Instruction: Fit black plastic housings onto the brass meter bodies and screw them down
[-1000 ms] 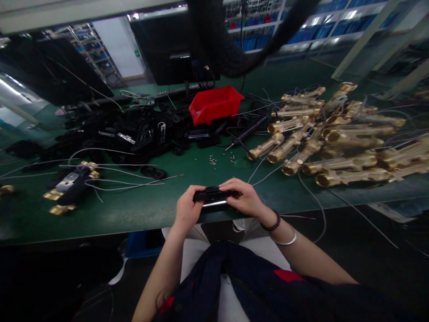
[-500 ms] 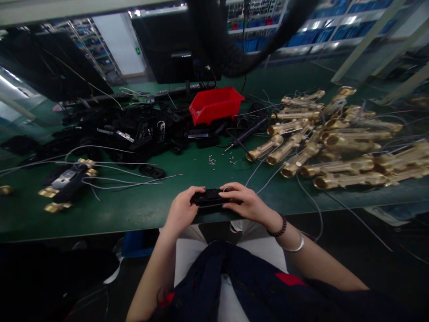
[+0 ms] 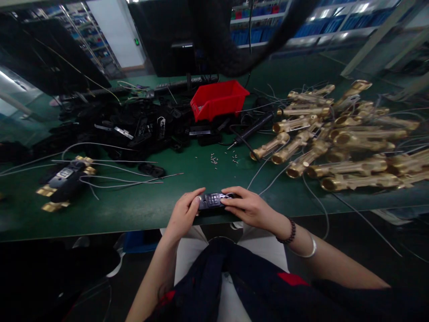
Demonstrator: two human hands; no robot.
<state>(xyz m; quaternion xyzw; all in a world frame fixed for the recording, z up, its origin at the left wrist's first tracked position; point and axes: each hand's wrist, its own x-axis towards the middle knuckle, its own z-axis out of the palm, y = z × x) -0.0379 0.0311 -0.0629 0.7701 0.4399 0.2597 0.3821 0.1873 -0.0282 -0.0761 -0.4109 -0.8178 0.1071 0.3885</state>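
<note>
1. The bin [image 3: 219, 102] is red and stands on the table [image 3: 127, 219]; I take it as my landmark.
2. The black part [image 3: 212, 201] is in front of the bin, on the person's side, near the table's edge. Whether it touches the table, I cannot tell.
3. The left hand [image 3: 183, 213] is clamped on the left end of this part.
4. The right hand [image 3: 251, 206] is clamped on its right end, with fingers upon the top face.
5. Between the bin and the black part, small screws [image 3: 213, 159] lie scattered.
6. Just right of the bin lies the screwdriver [image 3: 252, 129], its tip towards the screws.
7. Farther right of the bin, brass pieces [image 3: 355, 165] are heaped, with grey wires.
8. Left of the bin there is a dark pile [image 3: 134, 127].
</note>
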